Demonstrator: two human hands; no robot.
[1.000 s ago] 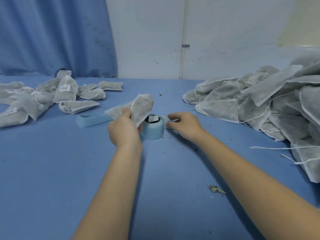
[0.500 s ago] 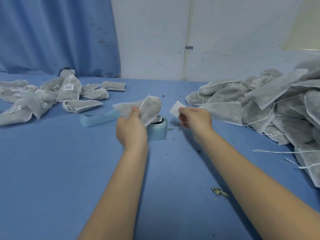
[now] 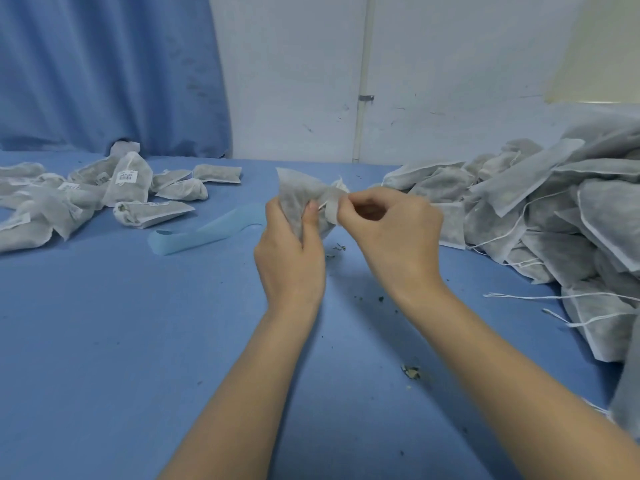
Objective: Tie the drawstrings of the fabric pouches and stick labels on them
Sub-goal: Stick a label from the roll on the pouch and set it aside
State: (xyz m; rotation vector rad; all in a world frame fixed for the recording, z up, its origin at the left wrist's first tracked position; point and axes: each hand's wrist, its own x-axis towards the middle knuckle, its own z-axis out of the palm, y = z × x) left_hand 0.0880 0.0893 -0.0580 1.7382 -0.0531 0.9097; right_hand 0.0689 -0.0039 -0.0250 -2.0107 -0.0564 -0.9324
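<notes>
Brought the right hand [image 3: 391, 230] over from the table, label [image 3: 331, 211] (freshly peeled) pinched against the pouch [image 3: 298, 195]. Left hand [image 3: 289, 251] clamped round it. Sticking probably underway.

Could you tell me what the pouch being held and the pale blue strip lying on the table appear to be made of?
The pouch, held by the left hand and pinched by the right hand, looks like thin non-woven fabric: matte, grey-white, slightly see-through, with dark contents showing and soft creases. The strip looks like smooth, waxy backing paper or thin plastic film: even pale blue with a curled end. Which one, I cannot tell.
</notes>
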